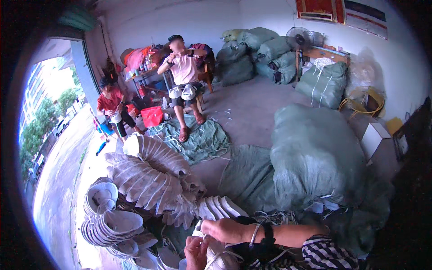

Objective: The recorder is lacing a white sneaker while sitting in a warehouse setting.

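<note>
At the lower middle, my right hand (220,230) reaches in from the right, its fingers closed at the edge of a white cap-like fabric piece (221,257). My left hand (196,253) is just below, fingertips pinched close to the right hand's. Something thin and pale, perhaps a cord, shows between them; the exact grip is too small to make out. Beside the hands stand nested stacks of similar white pieces (118,223). Beyond them a long curved row of nested white pieces (144,180) lies piled up.
A big stuffed green sack (310,157) stands to my right, on green sheeting (247,175). Ahead, one person (185,72) sits handling something; another in red (110,101) sits at left. More sacks (234,63) and a fan (299,38) are along the back wall.
</note>
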The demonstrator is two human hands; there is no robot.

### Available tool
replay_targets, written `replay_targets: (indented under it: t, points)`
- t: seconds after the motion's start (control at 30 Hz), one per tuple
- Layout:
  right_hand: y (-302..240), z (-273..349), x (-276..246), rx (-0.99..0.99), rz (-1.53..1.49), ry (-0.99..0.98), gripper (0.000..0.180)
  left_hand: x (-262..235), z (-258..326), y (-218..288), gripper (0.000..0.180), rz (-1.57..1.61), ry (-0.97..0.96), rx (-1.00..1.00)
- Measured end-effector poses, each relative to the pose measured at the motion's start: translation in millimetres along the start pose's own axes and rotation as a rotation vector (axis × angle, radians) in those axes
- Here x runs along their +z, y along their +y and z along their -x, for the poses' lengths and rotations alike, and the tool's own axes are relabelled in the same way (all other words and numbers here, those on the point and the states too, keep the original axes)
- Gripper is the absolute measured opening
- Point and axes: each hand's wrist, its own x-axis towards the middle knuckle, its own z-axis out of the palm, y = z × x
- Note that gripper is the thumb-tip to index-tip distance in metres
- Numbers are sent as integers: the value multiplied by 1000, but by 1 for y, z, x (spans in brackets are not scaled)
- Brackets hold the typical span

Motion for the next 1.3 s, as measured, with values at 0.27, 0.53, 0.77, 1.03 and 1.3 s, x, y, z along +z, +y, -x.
replay_targets:
  t: [0.27, 0.53, 0.77, 1.03, 1.3]
  points:
    - [-7, 11, 37, 386, -903, -20, 29, -5, 4, 13, 10, 967, 159, -588]
    - [-28, 17, 52, 417, -847, 94, 25, -27, 5, 22, 9, 581, 118, -472]
    - [-29, 18, 52, 366, -563, 1, 18, -36, 7, 34, 14, 561, 66, -504]
    - [-39, 19, 45, 285, -374, -244, 13, -39, 30, 28, 14, 61, 119, -210]
    - [28, -9, -11, 763, -1306, 432, 19, 12, 60, -10, 75, -249, -200, -78]
